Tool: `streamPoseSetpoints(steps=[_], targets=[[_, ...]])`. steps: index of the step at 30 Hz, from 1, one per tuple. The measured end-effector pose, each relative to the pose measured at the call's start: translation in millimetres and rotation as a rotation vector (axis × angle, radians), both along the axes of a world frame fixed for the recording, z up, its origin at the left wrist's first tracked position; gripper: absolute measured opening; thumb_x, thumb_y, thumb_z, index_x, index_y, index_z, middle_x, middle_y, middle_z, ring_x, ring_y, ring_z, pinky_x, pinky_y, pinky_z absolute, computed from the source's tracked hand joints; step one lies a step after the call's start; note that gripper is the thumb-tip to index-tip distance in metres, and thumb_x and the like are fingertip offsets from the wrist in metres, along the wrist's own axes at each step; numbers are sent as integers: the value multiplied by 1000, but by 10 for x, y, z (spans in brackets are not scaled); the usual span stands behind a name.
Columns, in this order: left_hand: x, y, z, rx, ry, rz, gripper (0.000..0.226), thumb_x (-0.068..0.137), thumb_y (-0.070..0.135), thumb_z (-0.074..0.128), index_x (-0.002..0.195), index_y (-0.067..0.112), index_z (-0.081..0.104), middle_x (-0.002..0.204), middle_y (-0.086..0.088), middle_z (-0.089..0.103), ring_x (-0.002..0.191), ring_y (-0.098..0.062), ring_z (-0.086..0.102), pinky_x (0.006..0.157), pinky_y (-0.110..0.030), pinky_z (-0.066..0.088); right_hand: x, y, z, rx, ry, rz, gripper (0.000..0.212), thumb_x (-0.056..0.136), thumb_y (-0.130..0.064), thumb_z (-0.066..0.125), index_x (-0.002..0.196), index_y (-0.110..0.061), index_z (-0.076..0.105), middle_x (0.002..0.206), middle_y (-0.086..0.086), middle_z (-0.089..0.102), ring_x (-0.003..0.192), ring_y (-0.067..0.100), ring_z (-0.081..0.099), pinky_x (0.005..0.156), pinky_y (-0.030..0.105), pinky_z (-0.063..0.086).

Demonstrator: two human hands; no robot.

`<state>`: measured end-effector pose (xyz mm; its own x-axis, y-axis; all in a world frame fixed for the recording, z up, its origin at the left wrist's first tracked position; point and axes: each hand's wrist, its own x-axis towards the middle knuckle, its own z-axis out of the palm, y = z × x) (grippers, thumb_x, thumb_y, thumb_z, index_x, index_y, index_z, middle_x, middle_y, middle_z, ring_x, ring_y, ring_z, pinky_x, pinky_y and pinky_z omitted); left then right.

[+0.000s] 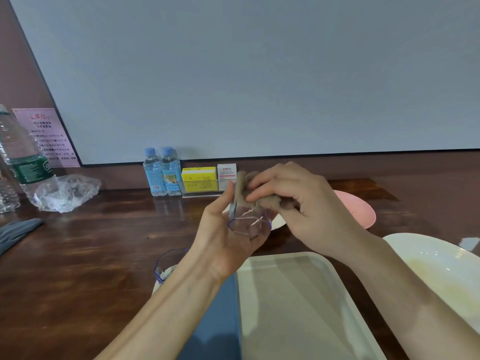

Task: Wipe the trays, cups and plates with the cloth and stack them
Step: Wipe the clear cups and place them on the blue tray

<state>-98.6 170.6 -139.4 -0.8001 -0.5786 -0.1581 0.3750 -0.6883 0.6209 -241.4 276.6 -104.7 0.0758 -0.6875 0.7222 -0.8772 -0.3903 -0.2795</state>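
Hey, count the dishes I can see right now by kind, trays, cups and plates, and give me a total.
Trays: 2, a white tray on a blue tray
Cups: 2, the held cup and a table cup
Plates: 2, a pink plate and a white plate
Total: 6

a dark wooden table (98, 255) was set against a maroon wall (15, 61). most of the wall was covered by a large pale grey board (259, 74) with a dark lower edge. soft, even light was cast across the tabletop.
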Motion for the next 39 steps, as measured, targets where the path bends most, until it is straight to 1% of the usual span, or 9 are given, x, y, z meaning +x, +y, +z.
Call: streamPoseSetpoints(steps=[6, 10, 14, 19, 22, 27, 29, 33, 39], targets=[[16, 28, 39, -60, -2, -16, 41, 92, 57, 72, 103, 18, 77, 101, -5, 71, 86, -18, 68, 89, -31, 47, 30, 40, 52, 73, -76, 109, 32, 94, 7, 72, 104, -22, 83, 118, -16, 70, 117, 17, 64, 96, 31, 52], [3, 89, 78, -18, -7, -42, 53, 85, 63, 81, 96, 11, 81, 100, -7, 74, 86, -20, 70, 93, -33, 50, -7, -23, 0, -99, -134, -61, 29, 94, 6, 72, 107, -17, 82, 118, -11, 71, 120, 14, 64, 98, 32, 54], [43, 53, 87, -28, 26, 4, 40, 95, 55, 73, 94, 15, 82, 96, -2, 71, 81, -14, 68, 92, -30, 49, 45, 30, 39, 35, -40, 2, 30, 92, 4, 74, 105, -21, 82, 112, -15, 70, 112, 13, 64, 91, 22, 49], [19, 63, 90, -140, -41, 12, 42, 95, 53, 73, 107, 14, 80, 98, -7, 70, 83, -21, 67, 83, -34, 56, -12, 53, 75, 92, -45, 11, 26, 94, 0, 74, 104, -22, 83, 114, -16, 69, 112, 11, 65, 88, 16, 47], [-4, 129, 114, -182, -95, 23, 59, 94, 54, 74, 135, 12, 71, 107, -11, 69, 88, -27, 65, 80, -37, 59, -74, -8, 20, -47, -84, -124, 25, 96, -3, 71, 109, -21, 82, 118, -14, 70, 117, 10, 64, 94, 30, 54], [53, 77, 129, -149, -34, 33, 45, 100, 56, 64, 100, 13, 78, 96, -8, 73, 80, -22, 71, 80, -34, 58, 55, 75, 69, 61, 39, -12, 25, 95, -4, 73, 106, -24, 82, 116, -17, 68, 110, 15, 62, 91, 29, 50], [76, 35, 107, -146, -43, 45, 48, 101, 57, 61, 101, 11, 77, 95, -9, 72, 78, -20, 72, 72, -32, 60, 94, 103, 104, 151, 73, 56, 25, 95, -5, 74, 105, -27, 82, 115, -19, 66, 109, 16, 62, 89, 28, 49], [16, 89, 102, -169, -128, 72, 52, 97, 59, 69, 118, 12, 72, 108, -15, 72, 94, -31, 74, 90, -42, 56, -12, 30, 62, 8, -62, -42, 21, 98, -7, 71, 106, -23, 82, 117, -15, 68, 114, 14, 63, 90, 26, 51], [47, 80, 117, -32, -127, 44, 44, 99, 56, 64, 104, 15, 78, 103, -9, 76, 90, -24, 71, 86, -34, 50, 39, 39, 48, 55, -10, -25, 24, 96, -3, 73, 105, -23, 82, 114, -15, 66, 111, 14, 62, 88, 21, 47]])
